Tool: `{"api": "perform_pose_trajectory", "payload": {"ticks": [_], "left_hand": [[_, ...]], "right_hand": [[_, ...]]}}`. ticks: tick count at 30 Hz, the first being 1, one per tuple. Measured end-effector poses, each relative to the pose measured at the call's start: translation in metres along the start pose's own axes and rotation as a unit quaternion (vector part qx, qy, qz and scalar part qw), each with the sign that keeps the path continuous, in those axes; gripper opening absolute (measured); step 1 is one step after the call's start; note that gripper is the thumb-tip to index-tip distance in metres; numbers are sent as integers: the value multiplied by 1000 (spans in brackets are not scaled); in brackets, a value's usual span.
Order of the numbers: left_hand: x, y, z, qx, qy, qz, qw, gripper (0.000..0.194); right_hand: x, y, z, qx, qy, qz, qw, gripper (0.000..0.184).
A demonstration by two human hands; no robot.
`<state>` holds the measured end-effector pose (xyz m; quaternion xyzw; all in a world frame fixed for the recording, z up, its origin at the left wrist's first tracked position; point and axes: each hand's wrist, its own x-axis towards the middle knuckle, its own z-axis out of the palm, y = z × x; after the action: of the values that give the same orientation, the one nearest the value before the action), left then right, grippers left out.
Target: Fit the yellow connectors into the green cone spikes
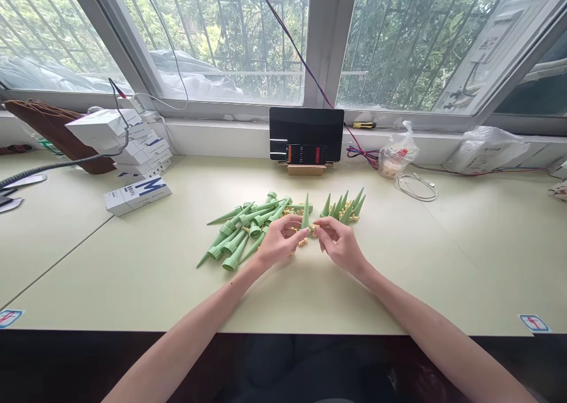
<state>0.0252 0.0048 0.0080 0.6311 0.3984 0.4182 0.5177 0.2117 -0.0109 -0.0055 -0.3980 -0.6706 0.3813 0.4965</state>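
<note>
Between my two hands a green plastic watering spike (305, 211) stands point up. My left hand (280, 237) has its fingers closed round the lower end of the spike. With thumb and fingertips my right hand (340, 242) pinches a small yellow valve piece (312, 229) at the spike's side. To the left lies a loose pile of green spikes (239, 228), some with round capped ends toward me. Beyond my right hand several spikes with yellow pieces (343, 207) stand upright in a group. More yellow pieces (302, 241) lie on the table, partly hidden by my hands.
A dark tablet (306, 132) with a phone (305, 154) before it leans at the windowsill. White boxes (137, 195) are stacked at the left. A plastic bag (397, 152), a coiled white cable (416, 188) and a yellow cutter (364, 125) are at the back right.
</note>
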Motion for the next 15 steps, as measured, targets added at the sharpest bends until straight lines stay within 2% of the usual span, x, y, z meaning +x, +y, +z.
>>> {"api": "perform_pose_trajectory", "payload": {"ticks": [15], "left_hand": [[-1,-2,-1,-42,-23,-6,999,33]], "right_hand": [[1,10,-3,-119,-1,-106,987,20]]}}
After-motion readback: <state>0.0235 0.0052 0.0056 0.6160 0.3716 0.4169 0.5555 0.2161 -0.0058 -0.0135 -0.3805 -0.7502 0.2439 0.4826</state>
